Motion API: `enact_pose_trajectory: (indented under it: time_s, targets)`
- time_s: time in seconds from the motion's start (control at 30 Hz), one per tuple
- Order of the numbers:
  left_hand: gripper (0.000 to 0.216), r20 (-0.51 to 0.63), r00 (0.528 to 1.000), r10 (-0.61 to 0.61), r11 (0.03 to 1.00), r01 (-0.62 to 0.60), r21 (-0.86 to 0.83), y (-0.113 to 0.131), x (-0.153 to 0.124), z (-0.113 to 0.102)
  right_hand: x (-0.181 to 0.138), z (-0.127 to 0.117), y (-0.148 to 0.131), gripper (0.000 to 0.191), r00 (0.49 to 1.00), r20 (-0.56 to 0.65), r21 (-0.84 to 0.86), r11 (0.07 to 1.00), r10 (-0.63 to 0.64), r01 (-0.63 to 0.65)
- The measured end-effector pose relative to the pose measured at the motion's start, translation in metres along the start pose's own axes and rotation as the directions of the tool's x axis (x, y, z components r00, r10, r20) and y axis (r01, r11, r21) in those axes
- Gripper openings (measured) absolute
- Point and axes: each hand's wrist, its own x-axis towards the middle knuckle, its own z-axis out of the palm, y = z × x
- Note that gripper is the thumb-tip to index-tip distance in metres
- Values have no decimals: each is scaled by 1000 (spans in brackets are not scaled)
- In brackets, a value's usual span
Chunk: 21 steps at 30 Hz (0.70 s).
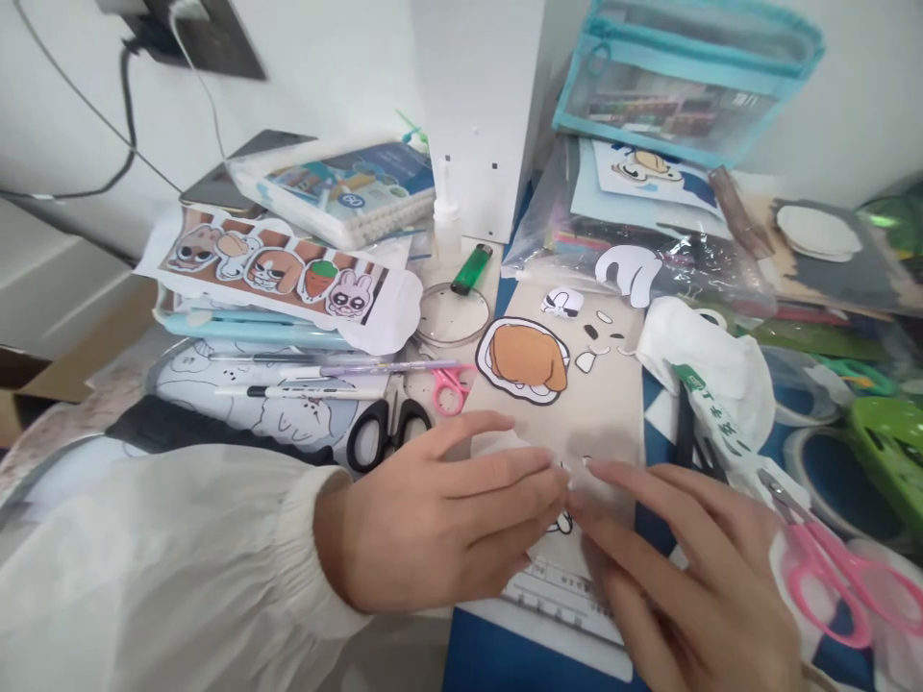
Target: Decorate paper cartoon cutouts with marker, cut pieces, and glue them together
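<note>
My left hand (454, 509) is closed with its fingers close together over a white paper cutout (560, 524). Black outlines show on the cutout below the fingertips; most of it is hidden. From the right comes my right hand (692, 567), fingers stretched and apart, fingertips touching down beside the left ones. Its thumb is out of sight. Both hands are over a beige card (606, 413). On that card lie an orange-brown paper cutout with a black outline (525, 358), a small face cutout (562, 303) and several tiny paper pieces.
Black-handled scissors (389, 423), pens (310, 392) and a sticker sheet (278, 274) lie left. A green lighter (472, 269) is behind the card. Pink scissors (829, 577), tape rolls (843, 481) and a white packet (710, 360) crowd the right. A ruler (555, 605) lies in front.
</note>
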Motion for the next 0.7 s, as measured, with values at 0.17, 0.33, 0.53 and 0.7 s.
enact_pose_trajectory:
  time_s: [0.17, 0.33, 0.53, 0.7]
  targets:
    - [29, 60, 998, -9, 998, 5, 64, 2, 0, 0, -2, -1, -2, 24, 990, 15, -174, 974, -142, 143]
    - [29, 53, 998, -27, 1000, 26, 12, 1, 1, -1, -9, 1, -7, 30, 992, -98, -42, 996, 75, -80]
    - [31, 54, 998, -19, 1000, 18, 16, 1, 2, -1, -12, 5, -10, 26, 990, -88, -1, 994, 108, -108]
    - [28, -5, 1000, -20, 1000, 20, 24, 2, 0, 0, -9, 3, -9, 28, 987, -113, 18, 993, 115, -113]
